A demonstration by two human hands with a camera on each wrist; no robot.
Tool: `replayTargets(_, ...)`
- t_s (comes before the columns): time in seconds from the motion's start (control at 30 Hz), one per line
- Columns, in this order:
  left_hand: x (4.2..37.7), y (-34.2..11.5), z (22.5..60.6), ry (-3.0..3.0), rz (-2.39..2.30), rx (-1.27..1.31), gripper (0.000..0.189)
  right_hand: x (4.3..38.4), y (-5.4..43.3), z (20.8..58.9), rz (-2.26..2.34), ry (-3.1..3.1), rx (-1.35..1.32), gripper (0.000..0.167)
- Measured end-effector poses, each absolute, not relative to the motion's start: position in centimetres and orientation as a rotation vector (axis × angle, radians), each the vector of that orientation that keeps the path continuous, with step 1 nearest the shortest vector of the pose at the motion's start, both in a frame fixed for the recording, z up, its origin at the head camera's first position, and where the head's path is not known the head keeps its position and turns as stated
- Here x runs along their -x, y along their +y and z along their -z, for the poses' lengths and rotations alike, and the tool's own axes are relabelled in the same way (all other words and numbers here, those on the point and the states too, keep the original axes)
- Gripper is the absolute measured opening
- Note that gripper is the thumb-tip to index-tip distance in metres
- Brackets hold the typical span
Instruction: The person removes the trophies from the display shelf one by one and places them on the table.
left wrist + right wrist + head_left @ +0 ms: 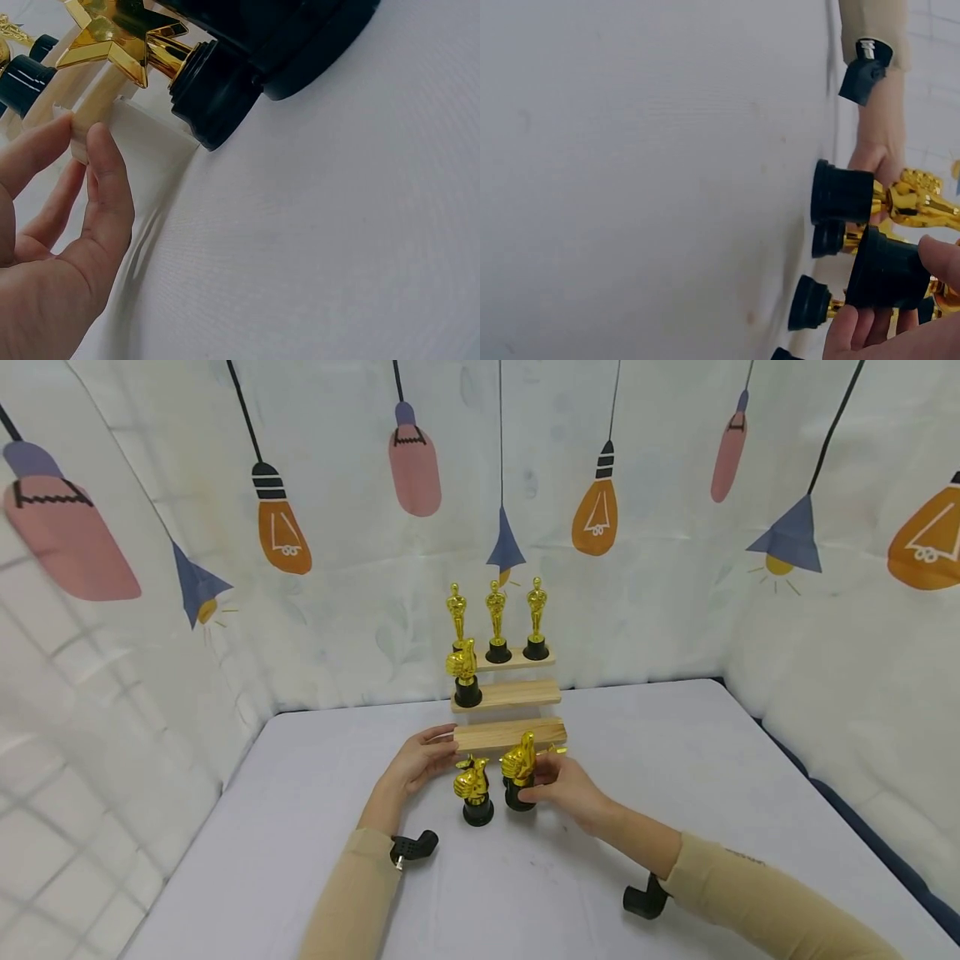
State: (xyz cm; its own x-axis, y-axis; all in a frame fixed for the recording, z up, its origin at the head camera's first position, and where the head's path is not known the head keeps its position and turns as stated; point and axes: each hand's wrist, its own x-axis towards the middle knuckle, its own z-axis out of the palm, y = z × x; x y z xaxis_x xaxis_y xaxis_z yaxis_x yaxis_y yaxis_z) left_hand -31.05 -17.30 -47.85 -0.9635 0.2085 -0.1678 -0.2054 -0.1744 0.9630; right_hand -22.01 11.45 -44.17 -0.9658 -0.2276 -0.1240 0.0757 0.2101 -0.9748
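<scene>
My right hand (573,793) grips a gold thumbs-up trophy (517,764) by its black base, in front of the stepped wooden stand. In the right wrist view, thumb and fingers lie around that black base (887,274). With thumb and fingertips, my left hand (422,760) pinches the left end of the stand's lowest plank (510,734). A second thumbs-up trophy (472,783) stands upright on the table between the hands. Behind it, a gold star trophy (112,39) on a black base shows in the left wrist view, close to the plank.
On the middle plank (517,695) a thumbs-up trophy (465,672) stands at the left end. The top plank bears three gold figure trophies (496,618). More small black bases (808,304) stand near the right hand. A white curtain with printed lamps (596,514) hangs behind the table.
</scene>
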Motion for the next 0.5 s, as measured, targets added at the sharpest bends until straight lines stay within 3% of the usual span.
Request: replayTargets(0.5,31.1,-17.2,47.8,1.823,-2.214,0.002,0.057,21.6,10.7,45.8,1.824,2.226,0.092,0.053)
